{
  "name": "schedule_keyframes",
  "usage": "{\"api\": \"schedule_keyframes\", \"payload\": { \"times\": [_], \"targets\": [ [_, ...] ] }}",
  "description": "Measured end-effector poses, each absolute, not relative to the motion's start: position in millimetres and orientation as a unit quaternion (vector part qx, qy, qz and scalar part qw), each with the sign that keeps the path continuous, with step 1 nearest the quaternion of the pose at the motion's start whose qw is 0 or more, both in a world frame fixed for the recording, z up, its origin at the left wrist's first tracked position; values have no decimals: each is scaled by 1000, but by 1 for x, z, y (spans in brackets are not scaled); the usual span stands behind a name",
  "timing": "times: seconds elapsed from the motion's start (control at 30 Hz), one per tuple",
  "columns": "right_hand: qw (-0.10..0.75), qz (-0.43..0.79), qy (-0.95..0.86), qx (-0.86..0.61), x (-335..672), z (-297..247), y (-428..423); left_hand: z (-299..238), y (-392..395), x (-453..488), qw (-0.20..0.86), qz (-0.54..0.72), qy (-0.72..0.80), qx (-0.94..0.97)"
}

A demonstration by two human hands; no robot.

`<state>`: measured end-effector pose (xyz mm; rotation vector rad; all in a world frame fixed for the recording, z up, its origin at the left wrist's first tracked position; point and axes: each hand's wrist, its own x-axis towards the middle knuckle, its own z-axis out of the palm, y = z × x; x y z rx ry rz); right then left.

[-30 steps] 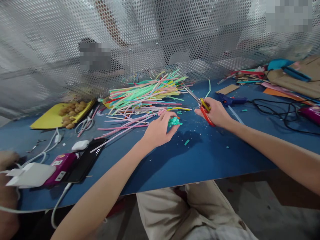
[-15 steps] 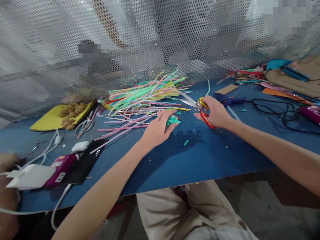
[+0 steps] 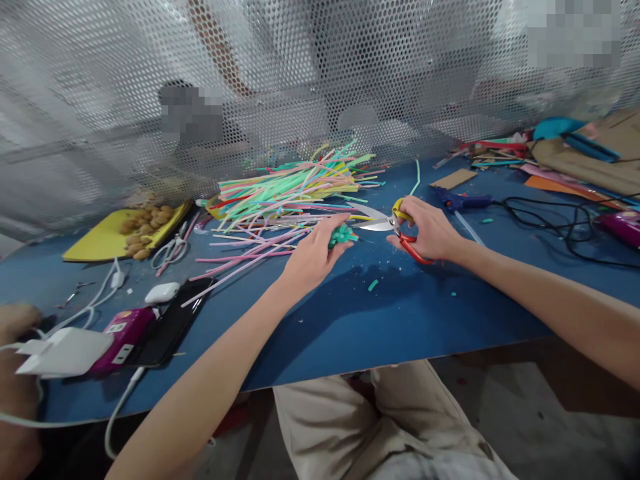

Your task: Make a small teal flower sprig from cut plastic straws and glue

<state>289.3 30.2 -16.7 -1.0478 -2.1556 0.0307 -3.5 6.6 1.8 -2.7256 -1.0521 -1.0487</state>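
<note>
Scissors [image 3: 381, 225] swing lower toward green pieces [image 3: 343, 236] — left fingers [image 3: 329, 227] clamping these, right fingers [image 3: 418, 212] gripping handles [image 3: 412, 250] — alignment seemingly underway, steadiness needed.

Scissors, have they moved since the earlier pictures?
Yes: judged against the blue glue gun, the scissors shifted left and nearer the person, blades swinging toward the left hand.

A perforated metal screen [image 3: 280, 53] backs the blue tabletop [image 3: 320, 340].
</note>
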Motion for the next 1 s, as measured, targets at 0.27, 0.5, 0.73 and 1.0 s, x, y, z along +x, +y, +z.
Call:
{"api": "schedule_keyframes", "payload": {
  "times": [0.27,0.5,0.73,1.0],
  "targets": [
    [369,36,-838,-401,290,-13,25,5,3,-7,82,-379,-262,-884],
    [358,-44,-857,-369,289,-10,17,5,-7,-1,98,-399,-275,-869],
    [366,-90,-843,-384,278,-19,14,5,-12,1,90,-442,-288,-845],
    [368,-55,-847,-379,272,-22,11,3,-17,6,73,-463,-301,-830]
  ]
}}
